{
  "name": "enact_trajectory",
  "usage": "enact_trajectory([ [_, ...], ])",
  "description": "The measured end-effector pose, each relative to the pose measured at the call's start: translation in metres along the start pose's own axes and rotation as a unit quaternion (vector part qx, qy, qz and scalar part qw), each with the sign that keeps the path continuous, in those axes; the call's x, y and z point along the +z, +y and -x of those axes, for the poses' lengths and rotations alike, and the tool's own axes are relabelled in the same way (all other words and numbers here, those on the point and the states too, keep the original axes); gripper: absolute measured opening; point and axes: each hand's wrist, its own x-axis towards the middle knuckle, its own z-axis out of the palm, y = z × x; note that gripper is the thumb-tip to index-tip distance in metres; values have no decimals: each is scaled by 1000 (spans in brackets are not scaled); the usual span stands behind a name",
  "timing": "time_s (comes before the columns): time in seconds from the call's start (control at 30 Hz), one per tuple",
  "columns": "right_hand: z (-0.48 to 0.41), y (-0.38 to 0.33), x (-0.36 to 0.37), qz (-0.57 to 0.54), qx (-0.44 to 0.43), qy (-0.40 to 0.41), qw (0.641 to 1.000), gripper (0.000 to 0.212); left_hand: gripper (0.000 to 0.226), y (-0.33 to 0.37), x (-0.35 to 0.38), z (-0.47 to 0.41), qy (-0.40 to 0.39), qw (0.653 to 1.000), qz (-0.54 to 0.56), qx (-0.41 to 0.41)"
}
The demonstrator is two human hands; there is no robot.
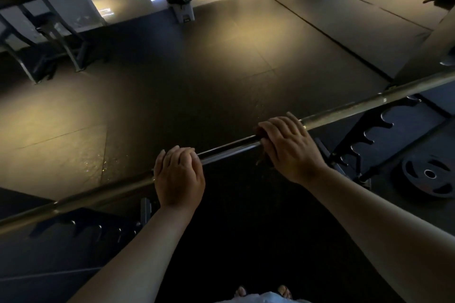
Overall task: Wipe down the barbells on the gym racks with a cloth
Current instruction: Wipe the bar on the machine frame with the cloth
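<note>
Pressure should stay even: left hand (178,177) grips the long steel barbell (357,106) lying on the black notched rack (369,136); right hand (288,147) clasps a dark cloth (261,132) round it, best slid outward

A: What sort of place is this?
B: A gym. There's a long barbell (344,111), with notched rack hooks (369,134) under its right part, a weight plate (418,179) lower beside them, and dark rubber mats (197,69) beyond it.
</note>
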Motion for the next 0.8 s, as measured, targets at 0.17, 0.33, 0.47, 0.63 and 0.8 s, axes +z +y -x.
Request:
enact_trajectory([
  [0.17, 5, -2, 3, -36, 186, 57, 980, 44, 29, 3, 3, 0, 23, 1000, -5, -11],
  [0.33, 2, -25, 5, -47, 46, 0, 998, 41, 30, 6, 5, 2, 51, 999, 2, -16],
  [0.47, 8, 17, 1, -28, 81, 30, 996, 46, 32, 10, 6, 1, 53, 998, -16, -18],
  [0.63, 3, -19, 13, -96, 195, 70, 974, 42, 30, 16, 2, 2, 36, 998, -27, -35],
  [0.8, 5, -23, 9, -44, 12, 1, 999, 46, 34, 13, -2, 2, 9, 999, -32, -34],
])
